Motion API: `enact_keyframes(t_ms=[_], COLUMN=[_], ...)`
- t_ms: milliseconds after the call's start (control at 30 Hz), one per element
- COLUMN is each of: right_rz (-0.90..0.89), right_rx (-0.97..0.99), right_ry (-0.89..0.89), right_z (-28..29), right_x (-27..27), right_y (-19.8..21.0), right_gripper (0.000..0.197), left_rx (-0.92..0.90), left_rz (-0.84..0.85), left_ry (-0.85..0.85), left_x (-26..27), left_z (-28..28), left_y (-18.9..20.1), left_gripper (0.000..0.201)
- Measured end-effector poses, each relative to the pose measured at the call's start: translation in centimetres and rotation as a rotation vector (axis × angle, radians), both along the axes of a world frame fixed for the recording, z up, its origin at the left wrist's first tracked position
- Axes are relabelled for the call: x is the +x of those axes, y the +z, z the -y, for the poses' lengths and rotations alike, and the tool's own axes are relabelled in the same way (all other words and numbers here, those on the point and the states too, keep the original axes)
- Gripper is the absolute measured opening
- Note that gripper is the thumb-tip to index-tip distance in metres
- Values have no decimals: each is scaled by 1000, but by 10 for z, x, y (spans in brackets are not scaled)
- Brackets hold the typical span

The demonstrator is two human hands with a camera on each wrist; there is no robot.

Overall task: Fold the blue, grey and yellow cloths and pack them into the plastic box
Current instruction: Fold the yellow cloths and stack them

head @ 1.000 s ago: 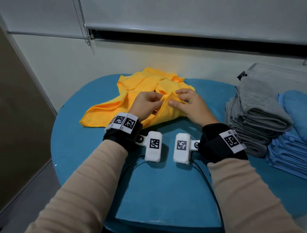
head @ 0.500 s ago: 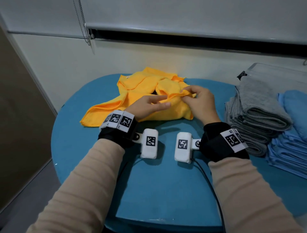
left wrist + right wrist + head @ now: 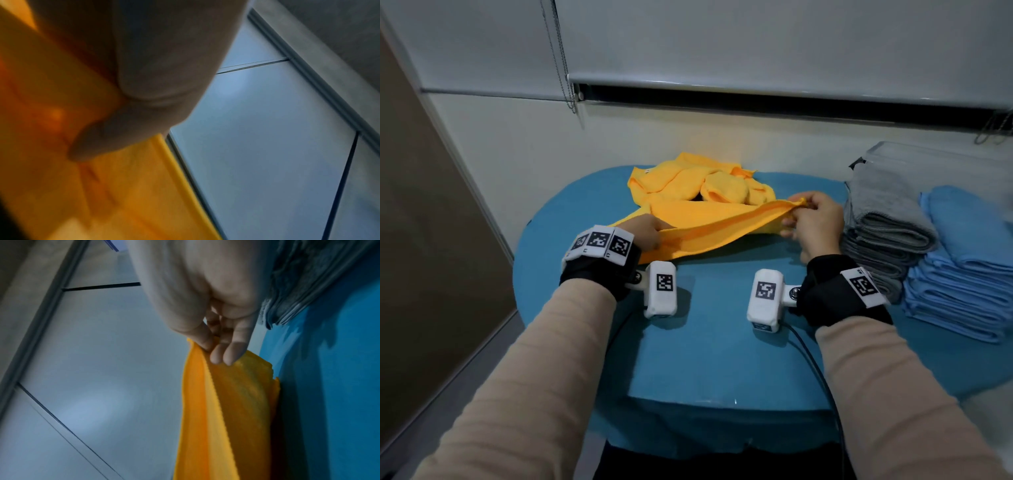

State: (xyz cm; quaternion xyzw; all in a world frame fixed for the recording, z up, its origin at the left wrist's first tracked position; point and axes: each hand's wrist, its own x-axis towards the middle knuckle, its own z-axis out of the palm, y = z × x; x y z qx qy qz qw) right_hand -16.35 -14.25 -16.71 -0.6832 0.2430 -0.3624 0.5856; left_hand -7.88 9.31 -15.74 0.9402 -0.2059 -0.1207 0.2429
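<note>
The yellow cloth is lifted just off the blue table, drawn into a taut band between the person's two hands, with its lower edge sagging toward the tabletop. The right hand pinches one corner between thumb and fingertips, which the right wrist view shows plainly, the cloth hanging down from the pinch. The left hand grips the opposite end low on the left; the left wrist view is blurred, but a thumb seems pressed on yellow fabric, so I take it as holding too. The hands are well apart, stretching the edge out. Just behind, at the far side of the table, lies a crumpled heap of more yellow cloths, not yet folded. To the right, a stack of folded grey cloths sits beside a stack of folded blue cloths, the two touching. Behind them at the far right stands the plastic box; from here I cannot tell whether anything is in it. By my reckoning the grey and blue folding looks done, the yellow is only beginning with this first piece being spread, and all the packing appears still ahead.
</note>
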Motion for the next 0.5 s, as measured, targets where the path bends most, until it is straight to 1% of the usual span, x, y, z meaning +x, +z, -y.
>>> enact_keyframes(t_ms=[67,133,167,200,233,267,333,367,400,433,500], right_rz=[-96,-209,-256,-292,-313,-322,-326,-319,-317,-335,-479], right_rx=[-69,-170,-216,-256,-299,-342,-413,-431,-444,-468,-546], right_ry=[-51,-72,-72,-75,-90,-114,-128,-91,-11,112,425], right_z=[3,5,6,6,6,6,0,-4,-9,-15,-27], right_x=[-7,-15,-18,-19,-19,-19,-18,-18,-18,-18,-18], right_y=[-3,-6,-6,-7,-7,-5,1,4,7,11,15], right_gripper=[44,42,41,41,41,40,39,40,42,43,42], left_rx=[107,251,290,286,247,191,84,50,37,53,152], left_rz=[-33,-82,-115,-151,-174,-169,-85,-32,2,24,36], left_ry=[-18,-82,-113,-125,-117,-92,-12,26,52,68,93], left_x=[-3,-4,-4,-4,-4,-4,1,6,10,13,18], left_z=[-14,-28,-34,-40,-44,-46,-47,-47,-47,-46,-46], left_y=[2,5,7,8,9,10,6,4,2,1,-1], left_gripper=[51,52,53,57,62,63,52,48,45,42,37])
